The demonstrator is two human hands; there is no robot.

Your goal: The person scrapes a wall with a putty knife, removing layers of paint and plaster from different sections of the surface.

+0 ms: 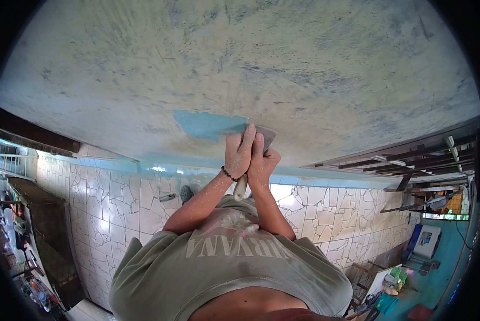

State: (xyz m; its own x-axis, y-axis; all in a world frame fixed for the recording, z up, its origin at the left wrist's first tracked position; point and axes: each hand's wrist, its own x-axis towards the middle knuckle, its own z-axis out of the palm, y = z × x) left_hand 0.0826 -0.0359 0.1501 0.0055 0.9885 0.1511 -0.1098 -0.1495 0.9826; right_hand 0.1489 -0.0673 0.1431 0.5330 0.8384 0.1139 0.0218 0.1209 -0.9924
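Observation:
Both hands are together on a scraper (pixel 240 188) with a pale handle and a wide flat metal blade. My left hand (pixel 236 156), with a dark beaded bracelet at the wrist, is closed around the handle. Against it, my right hand (pixel 262 163) is closed on the same tool, thumb stretched toward the blade. The blade lies at the pale, scuffed wall (pixel 315 80), to the right of a bare light-blue patch (pixel 205 124) with ragged edges. Pale flakes cling to my forearms. Fingers behind the handle are hidden.
Below the wall lies a floor of irregular white tiles (pixel 331 214), with a small dark object (pixel 168 197) on it. At left stands a dark cabinet (pixel 45 241) with cluttered items. To the right are a slatted frame (pixel 411 160), a white-and-blue cooler (pixel 427 241) and a cluttered table.

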